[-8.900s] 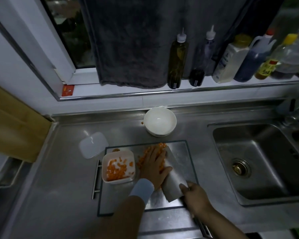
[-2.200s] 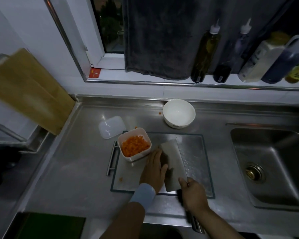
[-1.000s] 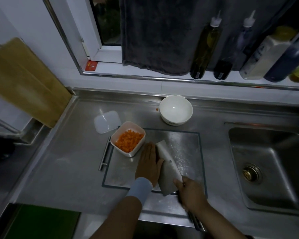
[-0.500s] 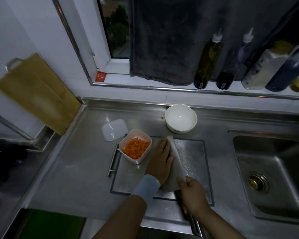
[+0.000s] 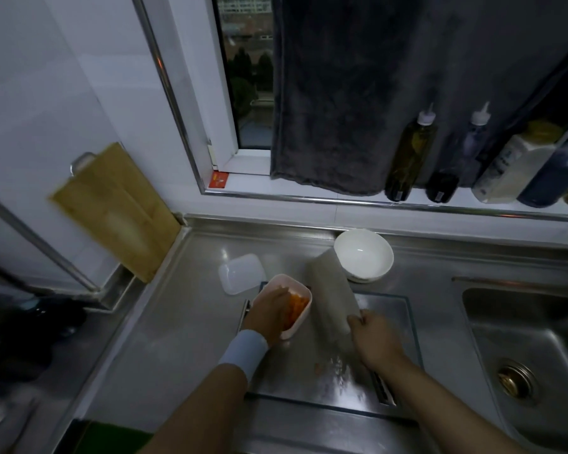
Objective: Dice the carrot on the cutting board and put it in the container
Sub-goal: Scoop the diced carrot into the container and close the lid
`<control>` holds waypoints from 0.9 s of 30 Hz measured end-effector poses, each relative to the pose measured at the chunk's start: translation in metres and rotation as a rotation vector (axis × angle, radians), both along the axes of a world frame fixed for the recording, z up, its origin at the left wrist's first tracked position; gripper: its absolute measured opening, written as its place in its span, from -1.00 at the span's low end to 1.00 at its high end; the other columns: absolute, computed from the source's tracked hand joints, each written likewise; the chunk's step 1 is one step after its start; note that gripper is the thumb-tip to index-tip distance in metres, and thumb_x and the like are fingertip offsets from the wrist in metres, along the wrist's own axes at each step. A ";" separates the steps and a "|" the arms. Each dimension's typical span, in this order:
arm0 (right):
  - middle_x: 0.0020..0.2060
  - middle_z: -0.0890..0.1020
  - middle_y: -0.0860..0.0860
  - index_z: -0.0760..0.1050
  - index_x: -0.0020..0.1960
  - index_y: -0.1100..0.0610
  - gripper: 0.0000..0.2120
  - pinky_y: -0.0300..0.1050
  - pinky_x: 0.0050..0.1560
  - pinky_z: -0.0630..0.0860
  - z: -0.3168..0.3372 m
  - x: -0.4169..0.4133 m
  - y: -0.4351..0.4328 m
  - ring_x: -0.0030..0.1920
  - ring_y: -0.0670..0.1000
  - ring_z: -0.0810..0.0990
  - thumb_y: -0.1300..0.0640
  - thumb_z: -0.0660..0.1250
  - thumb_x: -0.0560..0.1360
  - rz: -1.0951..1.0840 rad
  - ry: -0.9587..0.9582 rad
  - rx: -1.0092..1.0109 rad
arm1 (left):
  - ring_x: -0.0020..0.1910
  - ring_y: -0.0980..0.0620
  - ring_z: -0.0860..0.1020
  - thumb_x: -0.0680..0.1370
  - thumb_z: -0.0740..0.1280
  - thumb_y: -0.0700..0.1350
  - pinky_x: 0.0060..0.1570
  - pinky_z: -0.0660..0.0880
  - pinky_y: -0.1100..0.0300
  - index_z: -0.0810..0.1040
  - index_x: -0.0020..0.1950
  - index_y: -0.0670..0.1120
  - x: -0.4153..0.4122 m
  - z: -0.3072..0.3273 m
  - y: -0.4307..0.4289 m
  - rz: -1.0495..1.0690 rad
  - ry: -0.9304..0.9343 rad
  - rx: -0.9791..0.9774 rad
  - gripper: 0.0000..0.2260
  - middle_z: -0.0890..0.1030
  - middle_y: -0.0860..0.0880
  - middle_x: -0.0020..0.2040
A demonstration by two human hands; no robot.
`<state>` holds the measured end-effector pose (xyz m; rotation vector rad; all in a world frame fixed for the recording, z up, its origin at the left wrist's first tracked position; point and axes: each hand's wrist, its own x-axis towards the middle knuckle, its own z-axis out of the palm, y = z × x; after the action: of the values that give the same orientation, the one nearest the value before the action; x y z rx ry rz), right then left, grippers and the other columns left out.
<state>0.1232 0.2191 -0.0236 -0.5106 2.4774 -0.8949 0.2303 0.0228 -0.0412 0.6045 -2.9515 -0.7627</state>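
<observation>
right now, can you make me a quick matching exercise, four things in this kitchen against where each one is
Things:
1 white bowl
2 lid
3 cleaver
4 wooden board

Places:
a gripped by the right hand
b leaning at the far left
c flat on the counter, back-left of the container
d just behind the cutting board

Pairs: 1-d, 2-c, 3-a, 4-b

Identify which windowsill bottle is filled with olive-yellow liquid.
The tall bottle at the row's left end. Its neighbour bottle is dark at the bottom; the white jug and dark blue jug follow.
</observation>
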 end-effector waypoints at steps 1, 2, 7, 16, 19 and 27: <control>-0.30 0.58 0.02 0.48 -0.28 0.10 -0.70 -0.14 -0.24 0.33 -0.001 -0.005 0.005 -0.22 0.06 0.56 0.07 0.20 0.60 0.000 0.001 0.015 | 0.24 -0.18 0.48 0.57 0.29 -0.20 0.22 0.43 0.07 0.47 0.29 -0.19 0.000 0.001 0.004 -0.011 -0.067 -0.061 -0.71 0.52 -0.16 0.23; -0.31 0.58 0.04 0.49 -0.28 0.12 -0.70 -0.13 -0.24 0.35 -0.003 -0.009 0.010 -0.23 0.08 0.56 0.08 0.21 0.60 0.001 0.009 0.031 | 0.29 -0.12 0.45 0.57 0.30 -0.16 0.28 0.38 0.09 0.43 0.33 -0.15 -0.001 0.002 0.007 -0.007 -0.078 -0.134 -0.67 0.49 -0.12 0.28; -0.29 0.64 0.13 0.52 -0.27 0.18 -0.72 -0.05 -0.16 0.50 -0.020 -0.012 0.038 -0.20 0.15 0.61 0.09 0.26 0.58 -0.087 0.020 0.034 | 0.22 -0.09 0.46 0.59 0.21 -0.09 0.23 0.38 0.05 0.54 0.23 -0.10 0.001 -0.016 0.045 -0.117 0.033 -0.176 -0.75 0.53 -0.08 0.20; -0.22 0.64 0.07 0.53 -0.21 0.12 -0.73 -0.14 -0.24 0.37 -0.042 -0.006 0.068 -0.25 -0.02 0.55 0.12 0.19 0.62 -0.084 -0.049 -0.030 | 0.17 -0.11 0.46 0.58 0.20 -0.02 0.18 0.41 0.08 0.49 0.25 -0.07 0.015 -0.058 0.069 -0.211 -0.234 -0.066 -0.72 0.42 -0.08 0.23; -0.13 0.65 0.05 0.57 0.02 0.10 -0.74 -0.17 -0.22 0.39 -0.037 -0.007 0.069 -0.22 -0.03 0.54 0.08 0.12 0.66 -0.041 0.034 -0.071 | 0.14 -0.10 0.50 0.59 0.21 -0.12 0.19 0.38 0.17 0.59 0.16 -0.11 0.010 -0.050 0.070 -0.201 -0.252 -0.035 -0.77 0.51 -0.10 0.19; 0.12 0.51 0.16 0.31 0.49 -0.03 -0.59 -0.07 0.00 0.49 -0.042 -0.011 0.064 0.00 0.17 0.58 -0.02 0.07 0.66 0.199 0.220 0.197 | 0.13 -0.08 0.50 0.59 0.22 -0.18 0.18 0.38 0.20 0.59 0.11 -0.13 -0.009 -0.030 0.078 -0.039 -0.133 0.053 -0.81 0.52 -0.08 0.18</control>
<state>0.1121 0.2830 -0.0655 -0.8060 2.6160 -0.5345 0.2209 0.1008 -0.0716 0.6268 -3.0807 -0.8389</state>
